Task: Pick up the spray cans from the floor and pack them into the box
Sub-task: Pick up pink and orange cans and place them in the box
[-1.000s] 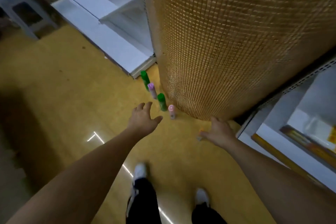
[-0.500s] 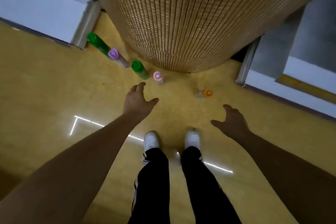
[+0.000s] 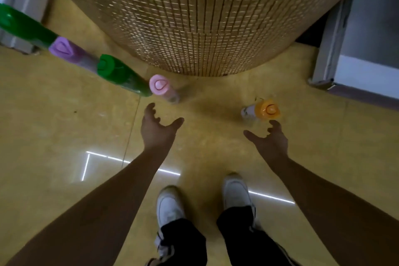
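Head view: my left hand (image 3: 158, 129) and right hand (image 3: 269, 140) are spread wide (holding nothing yet). I should grab the pink can (image 3: 160, 86) and orange can (image 3: 266, 110) round their sides.

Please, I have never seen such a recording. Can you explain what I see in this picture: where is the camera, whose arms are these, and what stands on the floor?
There is no machine here. The camera sits on a person's head and looks down, so you see that person's own arms, legs and white shoes. Five spray cans stand on the yellow floor beside a round golden column. From the left they are a far green can, a purple can, a near green can and a pink can. An orange can stands apart on the right. The left hand is open, close to the pink can. The right hand is open, close to the orange can. Neither hand holds anything. The cans look slanted, probably because of the wide lens.
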A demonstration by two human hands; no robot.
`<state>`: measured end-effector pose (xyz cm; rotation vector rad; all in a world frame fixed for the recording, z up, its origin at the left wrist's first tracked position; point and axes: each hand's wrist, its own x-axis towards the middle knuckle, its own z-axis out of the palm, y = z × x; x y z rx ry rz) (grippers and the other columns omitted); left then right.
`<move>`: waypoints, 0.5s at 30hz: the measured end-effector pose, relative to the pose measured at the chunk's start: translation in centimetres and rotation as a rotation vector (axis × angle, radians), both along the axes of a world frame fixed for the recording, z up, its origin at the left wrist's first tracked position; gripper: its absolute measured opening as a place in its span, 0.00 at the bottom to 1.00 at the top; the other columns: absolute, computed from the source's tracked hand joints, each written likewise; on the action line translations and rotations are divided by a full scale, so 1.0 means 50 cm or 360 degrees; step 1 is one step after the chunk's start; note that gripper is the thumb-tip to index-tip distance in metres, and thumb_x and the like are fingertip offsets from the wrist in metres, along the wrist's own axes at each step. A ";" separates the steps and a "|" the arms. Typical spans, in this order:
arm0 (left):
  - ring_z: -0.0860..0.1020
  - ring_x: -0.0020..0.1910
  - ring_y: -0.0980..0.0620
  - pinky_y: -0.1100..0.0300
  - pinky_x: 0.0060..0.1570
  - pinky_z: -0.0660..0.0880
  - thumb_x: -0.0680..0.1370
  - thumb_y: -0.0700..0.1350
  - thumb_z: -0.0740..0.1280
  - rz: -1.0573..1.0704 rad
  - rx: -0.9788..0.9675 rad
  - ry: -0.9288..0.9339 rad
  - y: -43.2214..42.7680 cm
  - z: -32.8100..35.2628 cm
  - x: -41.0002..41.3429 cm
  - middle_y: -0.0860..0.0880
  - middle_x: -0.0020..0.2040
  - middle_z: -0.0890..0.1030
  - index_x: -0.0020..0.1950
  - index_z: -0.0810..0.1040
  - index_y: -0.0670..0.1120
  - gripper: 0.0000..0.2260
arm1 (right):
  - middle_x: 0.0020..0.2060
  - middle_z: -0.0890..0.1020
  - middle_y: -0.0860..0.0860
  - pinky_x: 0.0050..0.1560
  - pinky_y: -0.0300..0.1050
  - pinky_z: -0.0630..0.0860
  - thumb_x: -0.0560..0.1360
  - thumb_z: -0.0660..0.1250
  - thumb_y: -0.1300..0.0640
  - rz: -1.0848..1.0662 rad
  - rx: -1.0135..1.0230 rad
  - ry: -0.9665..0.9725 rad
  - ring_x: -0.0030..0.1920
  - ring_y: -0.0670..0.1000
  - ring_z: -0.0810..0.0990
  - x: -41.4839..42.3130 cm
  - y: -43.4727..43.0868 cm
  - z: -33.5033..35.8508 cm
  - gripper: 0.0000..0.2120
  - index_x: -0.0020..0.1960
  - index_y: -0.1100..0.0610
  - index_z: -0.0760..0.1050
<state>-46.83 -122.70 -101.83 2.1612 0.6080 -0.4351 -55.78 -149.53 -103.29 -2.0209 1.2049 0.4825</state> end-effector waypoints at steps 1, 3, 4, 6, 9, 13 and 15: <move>0.76 0.63 0.46 0.48 0.62 0.75 0.65 0.52 0.82 0.0094 -0.0040 -0.0023 -0.007 -0.025 0.006 0.45 0.71 0.73 0.76 0.65 0.47 0.44 | 0.65 0.79 0.59 0.62 0.52 0.74 0.65 0.82 0.44 -0.0051 -0.0008 -0.0078 0.64 0.59 0.78 0.003 0.007 -0.026 0.44 0.72 0.59 0.68; 0.75 0.65 0.46 0.48 0.64 0.75 0.64 0.51 0.83 0.0224 -0.0095 -0.0069 -0.015 -0.066 0.022 0.47 0.72 0.72 0.77 0.63 0.49 0.46 | 0.62 0.81 0.57 0.59 0.50 0.75 0.63 0.84 0.47 -0.0163 -0.0037 -0.0255 0.61 0.57 0.80 0.014 0.020 -0.069 0.39 0.68 0.59 0.72; 0.74 0.67 0.46 0.48 0.65 0.74 0.64 0.51 0.83 0.0250 -0.0119 -0.0104 -0.018 -0.083 0.031 0.48 0.73 0.72 0.77 0.63 0.50 0.46 | 0.60 0.82 0.56 0.58 0.51 0.76 0.62 0.84 0.47 -0.0226 -0.0046 -0.0338 0.60 0.57 0.80 0.021 0.026 -0.085 0.38 0.66 0.59 0.74; 0.72 0.68 0.48 0.50 0.68 0.71 0.63 0.48 0.84 0.0240 -0.0183 -0.0233 -0.021 -0.107 0.055 0.51 0.72 0.73 0.76 0.65 0.51 0.45 | 0.57 0.83 0.55 0.60 0.53 0.76 0.62 0.85 0.47 -0.0347 -0.0095 -0.0461 0.59 0.55 0.80 0.038 0.036 -0.109 0.35 0.63 0.58 0.77; 0.76 0.62 0.54 0.55 0.65 0.74 0.62 0.45 0.84 0.0247 -0.0207 -0.0420 -0.028 -0.117 0.096 0.56 0.62 0.79 0.68 0.73 0.54 0.37 | 0.50 0.85 0.50 0.58 0.51 0.77 0.64 0.83 0.47 -0.0567 -0.0179 -0.0645 0.56 0.53 0.82 0.060 0.047 -0.129 0.26 0.56 0.57 0.80; 0.80 0.51 0.53 0.49 0.58 0.78 0.60 0.48 0.82 0.0184 -0.0038 -0.0442 -0.039 -0.096 0.129 0.60 0.47 0.81 0.55 0.77 0.56 0.26 | 0.46 0.86 0.55 0.54 0.50 0.78 0.65 0.83 0.46 -0.0659 -0.0195 -0.0599 0.52 0.57 0.84 0.068 0.043 -0.136 0.23 0.51 0.61 0.83; 0.80 0.50 0.52 0.50 0.58 0.78 0.61 0.48 0.83 0.0090 0.0014 -0.0434 -0.047 -0.070 0.123 0.59 0.47 0.81 0.55 0.76 0.57 0.26 | 0.47 0.87 0.56 0.52 0.49 0.78 0.65 0.83 0.45 -0.0630 -0.0172 -0.0566 0.52 0.57 0.84 0.058 0.042 -0.115 0.24 0.51 0.61 0.83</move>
